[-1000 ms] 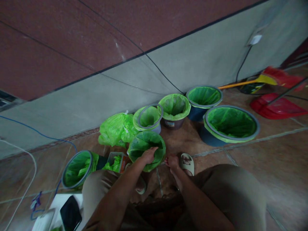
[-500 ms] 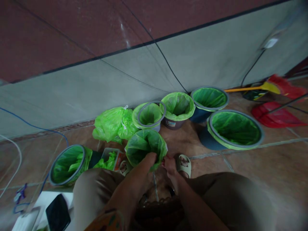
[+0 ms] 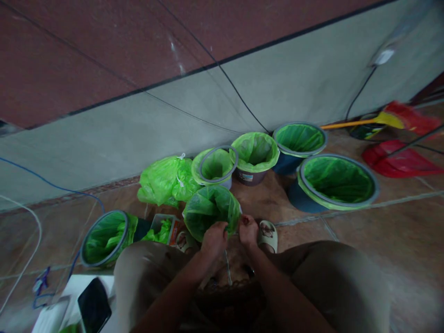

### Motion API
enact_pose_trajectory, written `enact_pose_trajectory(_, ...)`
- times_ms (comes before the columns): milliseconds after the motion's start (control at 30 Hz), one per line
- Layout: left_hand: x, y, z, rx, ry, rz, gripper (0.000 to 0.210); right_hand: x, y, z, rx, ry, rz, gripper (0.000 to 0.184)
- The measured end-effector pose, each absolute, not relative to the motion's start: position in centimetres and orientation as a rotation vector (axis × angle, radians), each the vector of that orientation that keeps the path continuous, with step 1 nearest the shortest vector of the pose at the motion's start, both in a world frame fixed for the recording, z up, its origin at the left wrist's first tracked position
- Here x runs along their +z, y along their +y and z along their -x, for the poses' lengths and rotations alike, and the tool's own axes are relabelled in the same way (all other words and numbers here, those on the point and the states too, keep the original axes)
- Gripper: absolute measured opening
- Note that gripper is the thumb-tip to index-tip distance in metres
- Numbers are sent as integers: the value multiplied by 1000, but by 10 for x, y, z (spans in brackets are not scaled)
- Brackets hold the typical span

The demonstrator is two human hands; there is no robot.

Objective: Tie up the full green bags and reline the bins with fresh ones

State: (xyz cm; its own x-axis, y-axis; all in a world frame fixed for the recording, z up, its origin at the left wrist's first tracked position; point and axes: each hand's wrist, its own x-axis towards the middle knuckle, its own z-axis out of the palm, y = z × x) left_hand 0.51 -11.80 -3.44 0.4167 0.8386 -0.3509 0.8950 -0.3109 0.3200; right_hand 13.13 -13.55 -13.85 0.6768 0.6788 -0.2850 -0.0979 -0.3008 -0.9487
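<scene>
We pinch the near rim of the green bag (image 3: pixel 211 212) with our left hand (image 3: pixel 214 237) and right hand (image 3: pixel 248 230), fingers seemingly clamped; four far bins (image 3: pixel 338 182) stand lined, this bag unfinished.

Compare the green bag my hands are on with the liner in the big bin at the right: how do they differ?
The held bag stands loose with no bin visible around it; the big bin's liner is folded over a grey rim. The held bag's mouth is smaller and crumpled, pinched by the left hand and right hand; the big bin's liner is wide, round and untouched. Both are translucent green and open.
</scene>
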Motion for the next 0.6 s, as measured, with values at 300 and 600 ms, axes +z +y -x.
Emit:
enact_pose_trajectory(300,-66,-156,-5,-615,1545,-2330,48,-126,-146,-116,672,-827,1826,46)
enact_pose_trajectory(600,-71,-153,-3,-718,1563,-2293,32,-120,-136,-114,794,-972,2155,55)
